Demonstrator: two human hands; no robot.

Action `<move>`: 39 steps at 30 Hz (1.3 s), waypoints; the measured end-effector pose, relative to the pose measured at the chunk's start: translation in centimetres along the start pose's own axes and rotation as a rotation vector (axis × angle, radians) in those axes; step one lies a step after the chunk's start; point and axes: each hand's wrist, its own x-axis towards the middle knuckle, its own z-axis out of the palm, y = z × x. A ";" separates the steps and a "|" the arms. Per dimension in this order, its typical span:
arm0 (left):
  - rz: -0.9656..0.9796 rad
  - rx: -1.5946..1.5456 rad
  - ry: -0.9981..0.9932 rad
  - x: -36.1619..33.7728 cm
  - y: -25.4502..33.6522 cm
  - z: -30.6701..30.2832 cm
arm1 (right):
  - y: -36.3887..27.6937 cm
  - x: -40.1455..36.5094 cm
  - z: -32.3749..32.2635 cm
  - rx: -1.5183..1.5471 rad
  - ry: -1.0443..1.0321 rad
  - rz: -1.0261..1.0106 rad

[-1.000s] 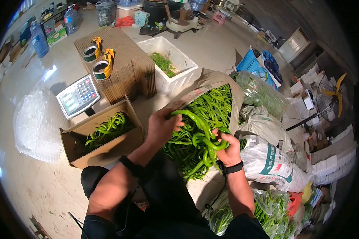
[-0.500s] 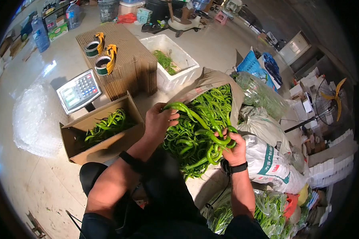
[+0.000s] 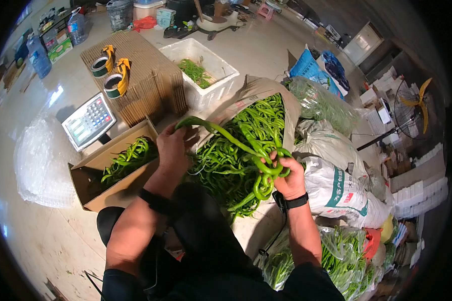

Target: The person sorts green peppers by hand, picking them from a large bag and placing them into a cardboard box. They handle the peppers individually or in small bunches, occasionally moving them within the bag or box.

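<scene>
My left hand (image 3: 173,149) is closed on one end of a long green chili pepper (image 3: 220,130), which stretches across toward the other hand. In my right hand (image 3: 290,176) is a small bunch of curled green chili peppers (image 3: 264,176), gripped between fingers and thumb. Both hands are over an open sack (image 3: 292,113) full of loose green chili peppers (image 3: 258,118). Left of my left hand stands an open cardboard box (image 3: 88,175) with a heap of green chili peppers (image 3: 128,158) inside.
A lit digital scale (image 3: 89,122) stands behind the box. Two tape rolls (image 3: 116,85) lie on stacked cardboard (image 3: 140,55). Beyond the sack is a white foam box (image 3: 213,93); bubble wrap (image 3: 45,160) lies left. Filled bags (image 3: 346,195) and a fan (image 3: 412,110) stand right.
My left hand has moved left, drawing its pepper further from the bunch. My right hand stays over the sack with its peppers. The whole view has shifted slightly.
</scene>
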 end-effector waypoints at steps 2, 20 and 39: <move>0.056 -0.024 0.041 0.3 0.0 0.1 | -0.7 0.0 0.7 0.016 0.073 0.039; 0.057 0.053 -0.220 -2.1 3.3 1.6 | -2.2 -0.5 2.9 -0.238 0.130 -0.107; -0.261 0.049 -0.482 -5.1 -2.4 2.8 | -1.3 0.1 7.2 -0.872 0.110 -0.311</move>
